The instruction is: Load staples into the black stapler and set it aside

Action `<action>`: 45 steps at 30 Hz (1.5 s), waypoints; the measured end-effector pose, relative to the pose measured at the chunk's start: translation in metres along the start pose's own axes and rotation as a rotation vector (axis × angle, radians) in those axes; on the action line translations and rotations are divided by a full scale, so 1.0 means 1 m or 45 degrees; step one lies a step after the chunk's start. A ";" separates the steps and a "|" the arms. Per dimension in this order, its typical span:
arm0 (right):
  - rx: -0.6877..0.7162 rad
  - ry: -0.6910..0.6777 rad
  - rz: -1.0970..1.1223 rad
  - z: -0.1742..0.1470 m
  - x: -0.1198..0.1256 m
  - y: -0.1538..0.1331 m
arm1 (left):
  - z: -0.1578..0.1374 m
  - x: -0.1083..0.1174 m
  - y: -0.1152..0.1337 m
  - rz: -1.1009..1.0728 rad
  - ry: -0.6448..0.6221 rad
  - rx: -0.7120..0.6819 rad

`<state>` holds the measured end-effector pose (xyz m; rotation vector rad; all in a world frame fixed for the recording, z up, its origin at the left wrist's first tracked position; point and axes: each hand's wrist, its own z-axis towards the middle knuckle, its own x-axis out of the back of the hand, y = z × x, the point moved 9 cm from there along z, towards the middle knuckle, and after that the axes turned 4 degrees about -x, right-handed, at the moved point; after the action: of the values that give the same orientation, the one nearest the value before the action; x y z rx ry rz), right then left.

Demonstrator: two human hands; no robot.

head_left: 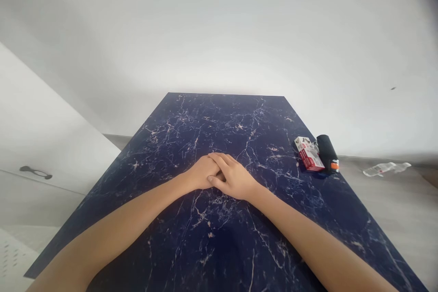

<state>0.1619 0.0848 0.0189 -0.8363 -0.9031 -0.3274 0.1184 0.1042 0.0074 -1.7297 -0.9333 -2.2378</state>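
Observation:
My left hand (201,174) rests on the dark blue, marble-patterned table (219,123), a little in front of its middle. Over it lies my right hand (238,179), touching it. The right fingers are stretched across the back of the left hand, and the right thumb stands apart from them. Most of the left fingers are hidden beneath the right hand, so their shape does not show. No object is visible in either hand.
By the table's right edge sit a red and white box (310,155) and a black cylinder (326,150) with an orange patch. Beyond that edge, a clear plastic bottle (385,169) lies lower down. A white cabinet with a dark handle (36,173) stands left. A white wall (219,27) rises behind.

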 end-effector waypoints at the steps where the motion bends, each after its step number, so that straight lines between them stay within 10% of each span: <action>1: 0.000 0.002 0.003 0.000 0.000 0.000 | 0.000 0.000 0.000 -0.007 0.004 -0.004; 31: 0.022 0.032 -0.033 0.001 0.005 -0.003 | -0.002 0.002 -0.003 0.046 0.099 -0.038; 36: -0.177 0.188 -0.384 0.015 0.073 0.034 | -0.008 0.021 -0.013 0.168 0.360 0.055; 42: -1.096 0.366 -0.812 -0.048 0.235 0.146 | -0.008 0.022 -0.016 0.131 0.370 0.072; 45: -1.527 0.054 -0.775 -0.107 0.257 0.210 | -0.007 0.023 -0.014 0.114 0.388 0.072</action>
<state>0.4960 0.1618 0.0824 -1.6111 -0.8674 -1.5031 0.0987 0.1168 0.0219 -1.3278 -0.8238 -2.3045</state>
